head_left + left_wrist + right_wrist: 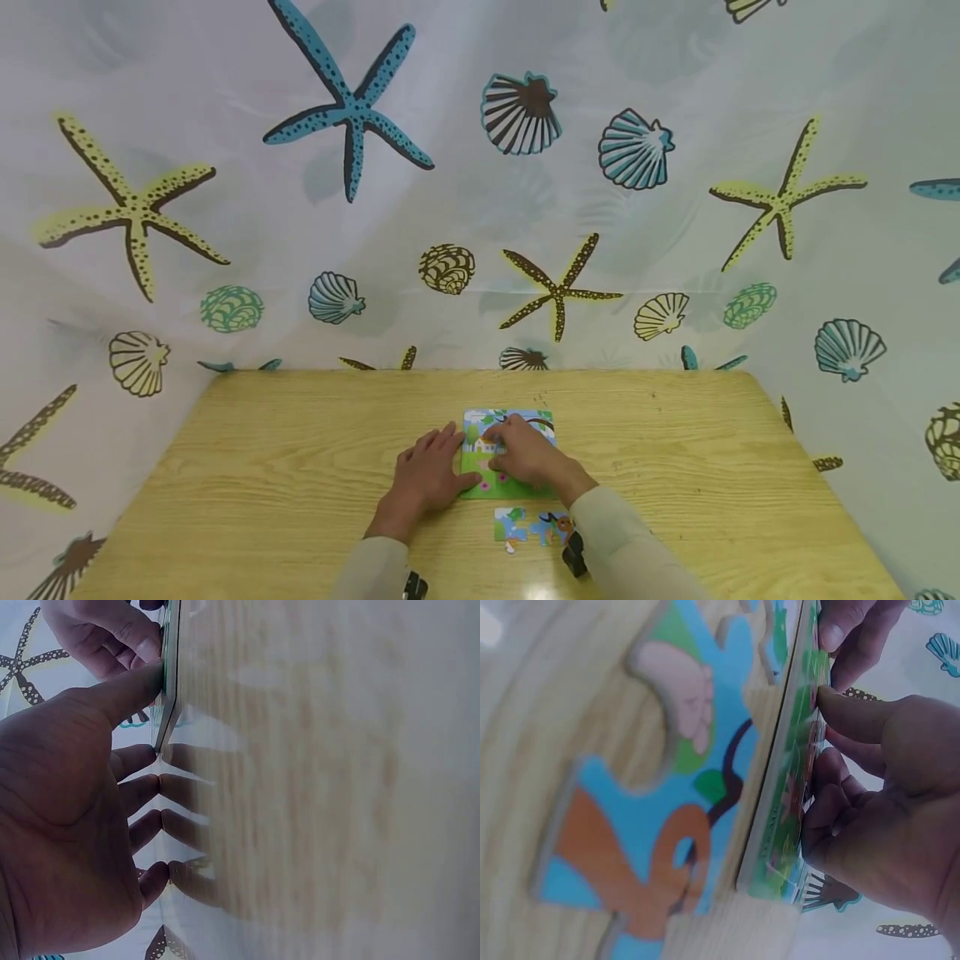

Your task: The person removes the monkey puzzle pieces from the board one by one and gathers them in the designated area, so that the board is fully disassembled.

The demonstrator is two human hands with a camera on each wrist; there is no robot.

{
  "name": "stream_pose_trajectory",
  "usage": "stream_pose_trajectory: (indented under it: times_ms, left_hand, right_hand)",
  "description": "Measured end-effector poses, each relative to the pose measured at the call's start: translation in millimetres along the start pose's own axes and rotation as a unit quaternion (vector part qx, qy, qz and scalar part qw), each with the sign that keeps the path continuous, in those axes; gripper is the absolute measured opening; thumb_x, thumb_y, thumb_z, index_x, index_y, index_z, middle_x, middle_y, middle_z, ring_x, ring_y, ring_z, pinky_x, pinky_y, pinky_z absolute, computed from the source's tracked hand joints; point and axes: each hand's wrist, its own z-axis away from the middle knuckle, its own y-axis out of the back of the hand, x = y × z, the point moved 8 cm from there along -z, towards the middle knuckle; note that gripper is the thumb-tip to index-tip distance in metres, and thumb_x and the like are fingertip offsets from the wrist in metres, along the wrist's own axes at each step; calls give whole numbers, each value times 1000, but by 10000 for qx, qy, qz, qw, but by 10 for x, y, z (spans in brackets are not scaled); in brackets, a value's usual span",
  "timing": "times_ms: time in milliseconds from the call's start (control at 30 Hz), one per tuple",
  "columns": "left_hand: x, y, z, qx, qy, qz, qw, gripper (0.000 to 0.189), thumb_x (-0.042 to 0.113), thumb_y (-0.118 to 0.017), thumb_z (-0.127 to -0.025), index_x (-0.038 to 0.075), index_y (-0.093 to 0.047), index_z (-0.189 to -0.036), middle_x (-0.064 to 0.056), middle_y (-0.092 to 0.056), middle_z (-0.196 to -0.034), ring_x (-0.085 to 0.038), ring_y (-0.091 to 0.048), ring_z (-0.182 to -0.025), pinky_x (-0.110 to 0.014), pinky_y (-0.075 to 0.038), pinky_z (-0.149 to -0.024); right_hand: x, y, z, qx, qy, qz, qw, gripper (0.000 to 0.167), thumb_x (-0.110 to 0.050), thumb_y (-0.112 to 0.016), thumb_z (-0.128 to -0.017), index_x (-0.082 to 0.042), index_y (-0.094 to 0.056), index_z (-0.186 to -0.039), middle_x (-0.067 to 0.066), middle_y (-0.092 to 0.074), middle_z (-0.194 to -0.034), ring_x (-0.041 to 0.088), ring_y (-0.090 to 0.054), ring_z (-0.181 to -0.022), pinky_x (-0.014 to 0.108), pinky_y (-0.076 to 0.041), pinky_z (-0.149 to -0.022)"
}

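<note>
A jigsaw puzzle board with a blue sky, a small house and a green meadow lies flat on the table. My left hand is at its left side, thumb on the board's near left part. In the left wrist view the other left fingertips touch the tabletop beside the edge. My right hand is over the middle of the board, thumb and index finger bent down onto its surface. Its remaining fingers are curled in the right wrist view. I cannot tell whether a piece sits between the right fingertips.
Loose puzzle pieces lie on the wooden table just in front of the board, close to the right sleeve. One large piece with blue and orange shows in the right wrist view. A shell-and-starfish curtain surrounds the table's far side.
</note>
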Motion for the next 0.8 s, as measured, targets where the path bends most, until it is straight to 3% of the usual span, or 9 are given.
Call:
stream_pose_trajectory:
  times_ms: [133,333,500,667,800]
  left_hand:
    - [31,38,30,-84,70,68,9999,72,47,-65,-88,14,-41,-148,-5,-28,-160,-33,-26,-146,-64,-23,-112]
    - [116,122,109,-148,44,140,9998,71,47,-65,-89,14,-42,-147,-6,-29,-159,-35,-28,-145,-65,-25,-110]
    - [109,122,107,-143,76,141,9998,71,46,-66,-89,14,-42,-147,-6,-30,-159,-35,-28,-145,-65,-25,-110]
    - [95,117,90,-182,128,178,9996,71,45,-66,-88,13,-42,-147,-6,-28,-160,-34,-26,-146,-64,-23,-112]
    - [103,128,90,-117,126,187,9997,71,45,-67,-88,14,-43,-147,-6,-30,-159,-34,-27,-145,-64,-24,-111]
  right_hand:
    - [-28,15,-20,-142,-157,-24,9998,36,-19,-71,-89,-10,-62,-123,9,-57,-117,20,-54,-102,36,-49,-87]
    - [-48,38,-33,-364,-519,-216,9978,38,-16,-74,-86,-10,-58,-120,11,-54,-119,18,-51,-94,36,-50,-82]
    - [-53,44,-36,-121,-453,-387,9982,35,-13,-75,-84,-11,-55,-113,7,-54,-105,16,-49,-84,32,-46,-73]
    - [-44,36,-19,122,-341,-712,9968,30,-5,-66,-87,-13,-53,-113,1,-53,-81,14,-46,-65,28,-39,-58]
    - [-19,50,6,194,-282,-810,9961,24,-4,-58,-93,-14,-52,-114,0,-54,-81,13,-46,-64,27,-38,-57]
